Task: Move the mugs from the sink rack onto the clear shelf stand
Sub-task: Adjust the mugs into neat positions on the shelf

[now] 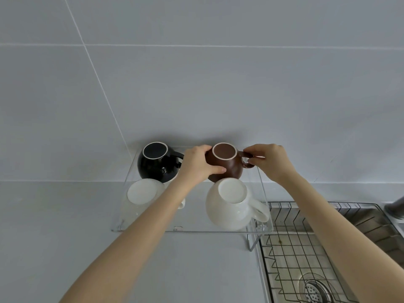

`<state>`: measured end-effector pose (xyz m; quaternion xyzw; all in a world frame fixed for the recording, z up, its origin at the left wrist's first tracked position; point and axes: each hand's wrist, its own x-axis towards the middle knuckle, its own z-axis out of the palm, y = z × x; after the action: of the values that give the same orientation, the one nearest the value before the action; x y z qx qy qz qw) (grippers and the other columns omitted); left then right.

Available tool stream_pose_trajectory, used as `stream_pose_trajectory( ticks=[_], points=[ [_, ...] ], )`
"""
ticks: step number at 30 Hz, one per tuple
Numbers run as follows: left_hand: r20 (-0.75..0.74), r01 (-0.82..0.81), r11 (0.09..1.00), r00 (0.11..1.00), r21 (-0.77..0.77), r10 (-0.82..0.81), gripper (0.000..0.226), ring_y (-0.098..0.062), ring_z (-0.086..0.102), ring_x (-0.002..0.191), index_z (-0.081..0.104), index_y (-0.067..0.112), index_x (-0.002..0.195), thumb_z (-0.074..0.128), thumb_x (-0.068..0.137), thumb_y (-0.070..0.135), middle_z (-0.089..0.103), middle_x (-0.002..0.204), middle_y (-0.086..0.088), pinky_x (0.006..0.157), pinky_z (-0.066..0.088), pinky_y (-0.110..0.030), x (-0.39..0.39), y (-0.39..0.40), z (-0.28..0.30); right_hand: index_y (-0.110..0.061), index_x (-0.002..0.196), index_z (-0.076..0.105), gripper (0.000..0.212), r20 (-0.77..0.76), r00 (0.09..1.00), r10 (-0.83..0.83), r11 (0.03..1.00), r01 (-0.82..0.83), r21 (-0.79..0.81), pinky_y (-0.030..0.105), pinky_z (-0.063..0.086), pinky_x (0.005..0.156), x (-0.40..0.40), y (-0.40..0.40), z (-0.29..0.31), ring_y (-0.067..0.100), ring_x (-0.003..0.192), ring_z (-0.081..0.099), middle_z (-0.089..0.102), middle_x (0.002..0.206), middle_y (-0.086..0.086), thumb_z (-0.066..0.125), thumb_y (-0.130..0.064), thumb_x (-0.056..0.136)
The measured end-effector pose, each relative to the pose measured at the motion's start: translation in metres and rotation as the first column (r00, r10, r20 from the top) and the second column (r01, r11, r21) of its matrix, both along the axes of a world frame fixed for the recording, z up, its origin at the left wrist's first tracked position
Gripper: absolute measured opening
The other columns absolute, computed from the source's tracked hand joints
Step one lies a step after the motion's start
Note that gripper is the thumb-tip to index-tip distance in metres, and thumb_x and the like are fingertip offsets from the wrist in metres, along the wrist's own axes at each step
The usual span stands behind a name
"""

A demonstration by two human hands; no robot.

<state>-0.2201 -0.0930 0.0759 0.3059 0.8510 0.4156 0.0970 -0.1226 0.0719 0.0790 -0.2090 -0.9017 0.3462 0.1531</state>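
Observation:
A brown mug [227, 164] stands upside down at the back right of the clear shelf stand [196, 229]. My left hand [197, 164] clasps its left side, and my right hand [270, 161] pinches its handle. A black mug [156, 164] is upside down at the back left. Two white mugs are upside down in front: one [143, 192] at the left, partly hidden by my left forearm, and one [230, 206] at the right with its handle pointing right.
The wire sink rack [297, 254] lies over the steel sink at the lower right, with no mugs on it. A drain strainer [314, 288] shows beneath. A faucet base [395, 207] sits at the right edge. Grey wall tiles rise behind the stand.

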Motion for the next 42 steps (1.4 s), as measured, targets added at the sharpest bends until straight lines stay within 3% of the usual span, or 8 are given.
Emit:
stream_pose_trajectory(
  ticks=[3, 14, 19, 22, 25, 30, 36, 42],
  points=[
    [0.005, -0.022, 1.000, 1.000, 0.021, 0.022, 0.056, -0.024, 0.065, 0.102, 0.066, 0.010, 0.109, 0.085, 0.057, 0.020, 0.073, 0.107, -0.010, 0.093, 0.049, -0.037, 0.002, 0.000, -0.002, -0.005, 0.096, 0.069, 0.026, 0.003, 1.000, 0.011, 1.000, -0.011, 0.005, -0.003, 0.038, 0.066, -0.001, 0.003, -0.001, 0.022, 0.082, 0.066, 0.074, 0.094, 0.013, 0.057, 0.007, 0.076],
    [0.037, -0.013, 1.000, 0.999, 0.019, 0.013, 0.059, -0.022, 0.064, 0.107, 0.064, 0.012, 0.113, 0.084, 0.059, 0.021, 0.071, 0.112, -0.009, 0.095, 0.047, -0.031, 0.002, -0.001, -0.003, -0.006, 0.101, 0.066, 0.029, -0.003, 1.000, -0.002, 1.000, 0.002, 0.012, -0.004, 0.040, 0.065, -0.002, 0.001, -0.008, 0.006, 0.074, 0.065, 0.073, 0.098, 0.012, 0.052, 0.007, 0.079],
    [0.019, -0.023, 1.000, 1.000, -0.002, 0.023, 0.069, -0.024, 0.049, 0.125, 0.048, 0.012, 0.131, 0.076, 0.071, 0.032, 0.057, 0.132, -0.009, 0.100, 0.036, -0.028, 0.012, -0.008, 0.009, -0.009, 0.123, 0.053, 0.038, -0.042, 0.999, -0.033, 0.999, 0.033, 0.004, 0.026, 0.045, 0.098, 0.014, -0.018, 0.008, 0.022, 0.110, 0.058, 0.063, 0.116, 0.012, 0.056, -0.009, 0.085],
    [0.032, 0.016, 0.992, 0.999, 0.126, -0.020, 0.055, -0.013, 0.060, 0.109, 0.060, 0.016, 0.119, 0.078, 0.069, 0.031, 0.066, 0.116, -0.003, 0.096, 0.047, -0.025, 0.025, -0.023, 0.012, -0.016, 0.103, 0.065, 0.019, -0.108, 0.994, -0.031, 0.995, 0.021, -0.099, 0.007, 0.047, 0.078, 0.048, -0.035, 0.013, 0.003, 0.086, 0.064, 0.069, 0.095, 0.002, 0.057, -0.014, 0.086],
    [0.178, 0.086, 0.994, 0.979, 0.068, -0.097, 0.055, -0.005, 0.064, 0.094, 0.066, 0.018, 0.110, 0.083, 0.061, 0.036, 0.070, 0.100, 0.005, 0.079, 0.048, -0.006, 0.036, -0.038, 0.011, -0.018, 0.079, 0.070, 0.015, -0.022, 0.999, -0.043, 0.987, 0.039, -0.155, 0.023, 0.056, 0.075, 0.079, -0.050, 0.006, 0.007, 0.071, 0.068, 0.074, 0.077, 0.002, 0.057, -0.015, 0.085],
    [0.305, 0.220, 0.975, 0.931, -0.037, -0.199, 0.093, -0.006, 0.057, 0.115, 0.059, 0.023, 0.122, 0.080, 0.036, 0.052, 0.064, 0.123, 0.007, 0.104, 0.044, -0.032, 0.044, -0.044, 0.003, -0.015, 0.085, 0.072, 0.008, -0.004, 0.999, -0.037, 0.974, 0.036, -0.224, 0.005, 0.050, 0.071, 0.103, -0.067, -0.003, -0.001, 0.074, 0.067, 0.072, 0.076, -0.007, 0.068, -0.015, 0.078],
    [0.266, 0.240, 0.970, 0.938, -0.036, -0.222, 0.056, -0.024, 0.064, 0.104, 0.066, 0.029, 0.087, 0.079, 0.037, 0.051, 0.072, 0.104, -0.007, 0.097, 0.050, -0.045, 0.050, -0.049, 0.000, -0.009, 0.096, 0.071, 0.024, -0.017, 0.999, -0.042, 0.982, 0.038, -0.187, -0.001, 0.047, 0.074, 0.101, -0.067, -0.011, -0.016, 0.069, 0.062, 0.070, 0.081, -0.004, 0.070, -0.002, 0.073],
    [0.198, 0.201, 0.979, 0.961, -0.030, -0.191, 0.065, -0.023, 0.065, 0.096, 0.067, 0.024, 0.098, 0.077, 0.041, 0.052, 0.073, 0.096, -0.005, 0.089, 0.052, -0.045, 0.055, -0.056, -0.008, -0.007, 0.098, 0.070, 0.026, -0.033, 0.999, -0.023, 0.981, 0.017, -0.193, -0.006, 0.043, 0.069, 0.091, -0.061, -0.010, -0.023, 0.067, 0.058, 0.069, 0.084, -0.003, 0.069, 0.001, 0.073]
  ],
)
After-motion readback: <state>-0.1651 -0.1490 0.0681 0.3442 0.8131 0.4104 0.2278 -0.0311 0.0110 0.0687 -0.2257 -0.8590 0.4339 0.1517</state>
